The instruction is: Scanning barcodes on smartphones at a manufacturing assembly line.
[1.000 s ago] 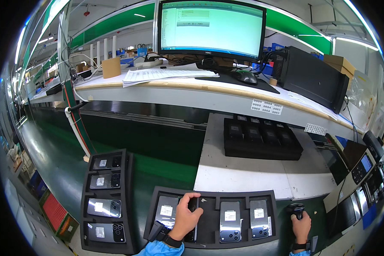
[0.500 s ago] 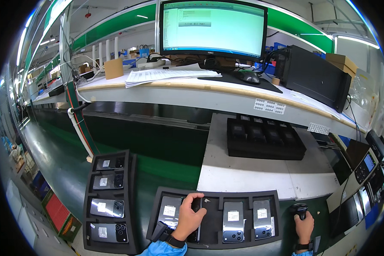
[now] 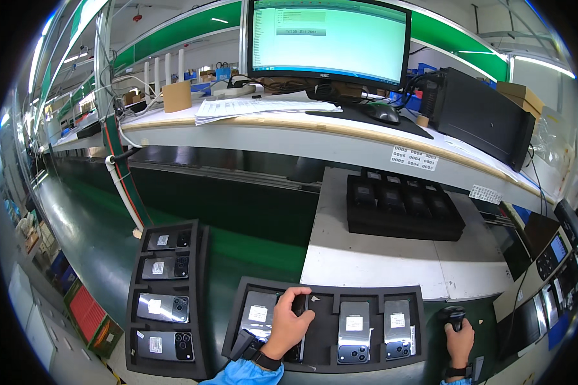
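My left hand (image 3: 290, 328) is closed on a smartphone (image 3: 300, 305) in the second slot of a black foam tray (image 3: 323, 346). That phone shows only as a dark, narrow edge between thumb and fingers; my hand hides the rest. Left of it lies another phone (image 3: 258, 313), back up with a white label. Two more labelled phones, one (image 3: 354, 332) beside the other (image 3: 397, 329), fill the right-hand slots. On the right, my right hand (image 3: 460, 341) is wrapped round a black handheld scanner (image 3: 454, 314), apart from the tray.
A second foam tray (image 3: 200, 289) of labelled phones stands at the left. Another black tray (image 3: 404, 226) sits on a white board (image 3: 366, 256) under the shelf. Above are a monitor (image 3: 327, 45), papers (image 3: 257, 110), a mouse (image 3: 383, 113) and a black computer case (image 3: 478, 115).
The whole view has shifted slightly, with the shelf and monitor lower and further right. Both hands keep their grips and places beside the tray.
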A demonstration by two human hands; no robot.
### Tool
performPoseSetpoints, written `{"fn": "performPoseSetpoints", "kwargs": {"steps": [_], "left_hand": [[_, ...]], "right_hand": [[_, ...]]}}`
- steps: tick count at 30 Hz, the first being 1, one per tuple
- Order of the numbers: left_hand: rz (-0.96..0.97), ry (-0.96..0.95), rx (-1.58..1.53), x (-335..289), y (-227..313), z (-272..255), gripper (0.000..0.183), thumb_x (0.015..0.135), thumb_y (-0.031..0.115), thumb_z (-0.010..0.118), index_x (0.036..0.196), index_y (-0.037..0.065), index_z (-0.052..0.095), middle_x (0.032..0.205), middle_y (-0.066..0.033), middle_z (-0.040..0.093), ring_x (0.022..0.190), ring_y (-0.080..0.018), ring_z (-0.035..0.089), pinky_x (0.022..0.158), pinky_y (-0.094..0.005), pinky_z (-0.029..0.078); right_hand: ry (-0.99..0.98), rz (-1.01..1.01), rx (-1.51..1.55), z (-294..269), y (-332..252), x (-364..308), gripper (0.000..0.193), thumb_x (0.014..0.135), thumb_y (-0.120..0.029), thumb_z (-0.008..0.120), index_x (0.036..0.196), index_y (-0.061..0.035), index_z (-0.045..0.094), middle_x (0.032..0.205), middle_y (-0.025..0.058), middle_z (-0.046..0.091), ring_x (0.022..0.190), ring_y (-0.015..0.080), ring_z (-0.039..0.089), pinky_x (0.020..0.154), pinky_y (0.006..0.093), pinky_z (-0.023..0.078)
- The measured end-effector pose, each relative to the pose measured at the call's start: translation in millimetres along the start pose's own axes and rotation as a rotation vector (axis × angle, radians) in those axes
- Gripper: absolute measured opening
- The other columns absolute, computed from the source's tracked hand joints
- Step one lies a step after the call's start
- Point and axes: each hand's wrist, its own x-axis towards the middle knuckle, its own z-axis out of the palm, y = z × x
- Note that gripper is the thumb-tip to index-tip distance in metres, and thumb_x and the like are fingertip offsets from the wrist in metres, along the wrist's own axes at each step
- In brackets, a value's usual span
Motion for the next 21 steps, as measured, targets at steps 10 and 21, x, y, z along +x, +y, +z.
{"fn": "performPoseSetpoints", "kwargs": {"steps": [10,21], "left_hand": [[0.005,0.005,-0.008,0,-1,0,0.043,0.074,0.001,0.068,0.117,0.003,0.065,0.115,-0.0141,0.067,0.110,-0.0282,0.062,0.098,-0.0351,0.048],[0.002,0.004,0.014,0,0,0,0.043,0.074,0.001,0.068,0.117,0.003,0.065,0.115,-0.0146,0.068,0.112,-0.0288,0.063,0.098,-0.0356,0.048]], "right_hand": [[-0.032,0.022,-0.029,-6,-8,-4,0.034,0.077,-0.022,0.075,0.098,0.0038,0.068,0.088,0.0238,0.072,0.086,0.0441,0.070,0.080,0.0472,0.054],[-0.075,0.051,-0.089,-8,-9,-2,0.040,0.078,-0.025,0.076,0.107,0.0013,0.068,0.099,0.0251,0.072,0.096,0.0440,0.069,0.083,0.0490,0.053]]}}
